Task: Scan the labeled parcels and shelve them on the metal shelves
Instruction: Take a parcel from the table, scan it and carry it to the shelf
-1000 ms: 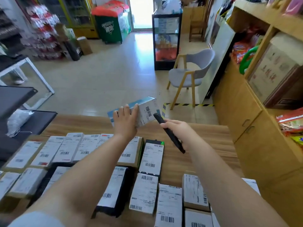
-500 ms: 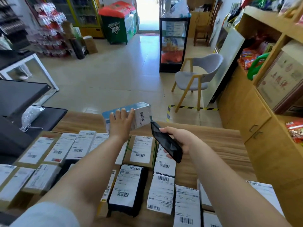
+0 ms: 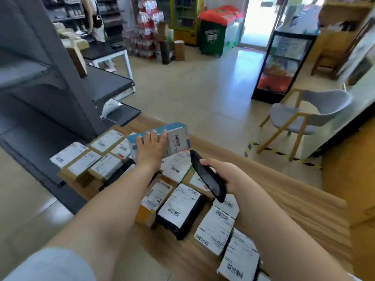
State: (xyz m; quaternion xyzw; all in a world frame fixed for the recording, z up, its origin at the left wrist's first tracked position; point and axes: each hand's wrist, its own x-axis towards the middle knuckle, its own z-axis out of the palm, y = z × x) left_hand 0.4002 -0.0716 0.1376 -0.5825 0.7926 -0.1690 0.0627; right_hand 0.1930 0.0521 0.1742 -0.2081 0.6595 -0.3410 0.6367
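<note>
My left hand grips a blue and white parcel with a barcode label, held above the far edge of the wooden table. My right hand holds a black phone-like scanner just to the right of that parcel. Several labeled parcels, brown boxes and black bags, lie flat on the table below both arms. The dark grey metal shelves stand at the left, close to the table's corner.
A grey chair with wooden legs stands on the tiled floor to the right. A glass display fridge is behind it. A white plastic bag lies on a lower shelf. Yellow-black tape marks the floor.
The view has swung left, bringing the metal shelves into sight. My left hand carries the blue parcel leftward toward the shelves. My right hand keeps the scanner, now tilted lower.
</note>
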